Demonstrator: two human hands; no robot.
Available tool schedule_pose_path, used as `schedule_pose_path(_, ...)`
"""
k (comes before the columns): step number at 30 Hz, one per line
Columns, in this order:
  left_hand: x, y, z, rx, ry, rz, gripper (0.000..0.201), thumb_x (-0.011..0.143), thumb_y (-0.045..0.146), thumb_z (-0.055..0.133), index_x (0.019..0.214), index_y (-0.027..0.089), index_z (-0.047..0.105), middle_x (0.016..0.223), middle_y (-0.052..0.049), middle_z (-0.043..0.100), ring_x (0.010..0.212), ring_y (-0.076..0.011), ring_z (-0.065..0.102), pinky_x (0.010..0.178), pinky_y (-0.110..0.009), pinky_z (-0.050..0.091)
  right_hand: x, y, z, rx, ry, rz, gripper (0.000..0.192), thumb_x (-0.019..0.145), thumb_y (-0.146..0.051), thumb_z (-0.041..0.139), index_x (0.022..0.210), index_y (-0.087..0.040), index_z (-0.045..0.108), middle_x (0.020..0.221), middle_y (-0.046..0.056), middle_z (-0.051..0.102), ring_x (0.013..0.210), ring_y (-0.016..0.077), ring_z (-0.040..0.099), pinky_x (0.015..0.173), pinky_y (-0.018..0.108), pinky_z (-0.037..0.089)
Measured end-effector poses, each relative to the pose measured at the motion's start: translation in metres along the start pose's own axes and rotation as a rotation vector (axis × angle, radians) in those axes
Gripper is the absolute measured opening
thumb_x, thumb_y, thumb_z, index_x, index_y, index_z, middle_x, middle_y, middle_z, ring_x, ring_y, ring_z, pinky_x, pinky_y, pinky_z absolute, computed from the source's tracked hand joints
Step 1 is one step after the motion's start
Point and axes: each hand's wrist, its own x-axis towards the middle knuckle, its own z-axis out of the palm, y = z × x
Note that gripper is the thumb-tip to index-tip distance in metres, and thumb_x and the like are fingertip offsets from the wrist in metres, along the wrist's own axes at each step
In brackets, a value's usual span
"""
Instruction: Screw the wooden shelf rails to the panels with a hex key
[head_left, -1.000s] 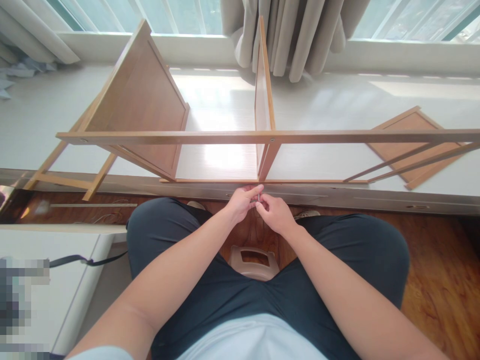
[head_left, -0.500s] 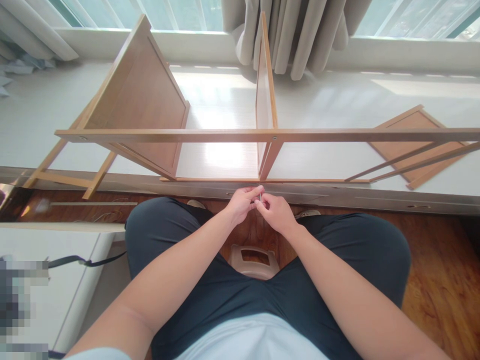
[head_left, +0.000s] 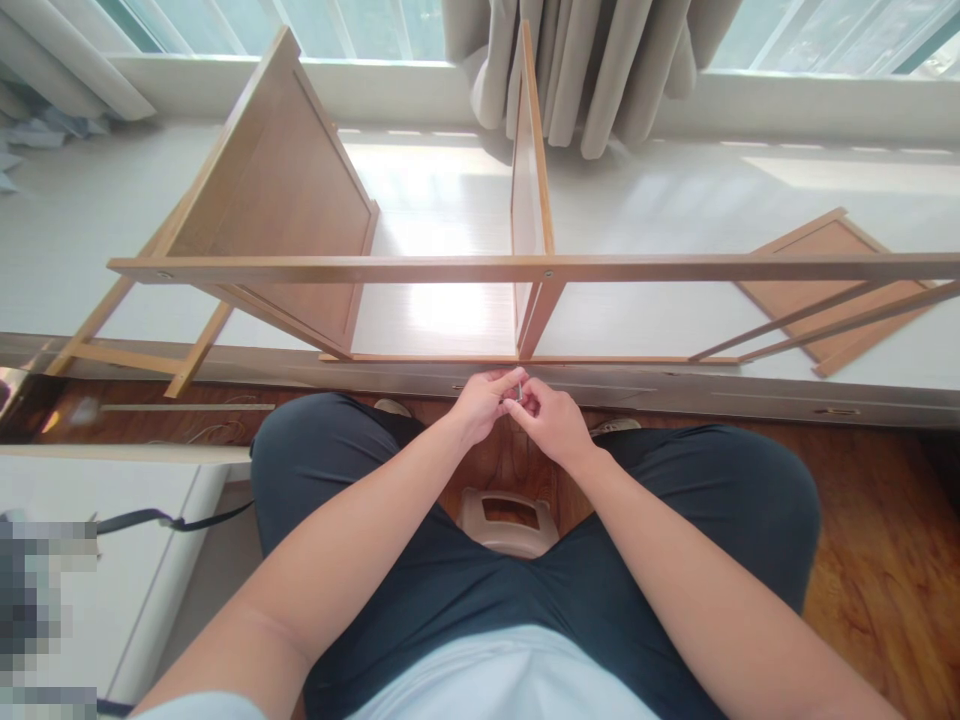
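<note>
Left hand (head_left: 484, 403) and right hand (head_left: 550, 422) meeting fingertip to fingertip, both pinching one small metal part (head_left: 518, 392) (too small to tell what kind) held between thumbs and forefingers. Remaining fingers curled in, not spread. Just beyond the fingertips, the lower rail (head_left: 420, 359) of a wooden shelf frame (head_left: 480, 268) lying on its side on the white window ledge (head_left: 675, 210); directly past the pinch, the upright divider panel (head_left: 529, 180). Beyond and left of the fingers, a tilted shelf panel (head_left: 285, 200); far right of them, a loose panel (head_left: 829, 270) flat on the ledge. Beneath the wrists, a beige stool (head_left: 510, 520) between the knees.
</note>
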Motion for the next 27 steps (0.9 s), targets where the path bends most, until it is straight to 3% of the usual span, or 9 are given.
schedule_pose_path(14, -0.003, 0.011, 0.001, 0.070, -0.035, 0.000, 0.048, 0.058, 0.046, 0.099, 0.079, 0.009, 0.075, 0.070, -0.004, 0.065, 0.065, -0.0120, 0.055, 0.060, -0.025, 0.042, 0.001, 0.006, 0.008, 0.165, 0.012, -0.017, 0.033, 0.090, -0.050, 0.068, 0.079, -0.025, 0.050, 0.065, -0.004, 0.059, 0.061, 0.0165, 0.055, 0.065, 0.028, 0.039)
schedule_pose_path(27, -0.004, 0.013, 0.000, 0.042, -0.089, -0.025, 0.044, 0.068, 0.044, 0.096, 0.086, 0.009, 0.076, 0.071, -0.005, 0.068, 0.066, -0.0135, 0.061, 0.062, -0.026, 0.049, 0.001, 0.004, 0.009, -0.023, 0.026, -0.001, 0.027, 0.092, -0.047, 0.067, 0.082, -0.025, 0.053, 0.069, -0.002, 0.063, 0.065, 0.0189, 0.058, 0.064, 0.028, 0.034)
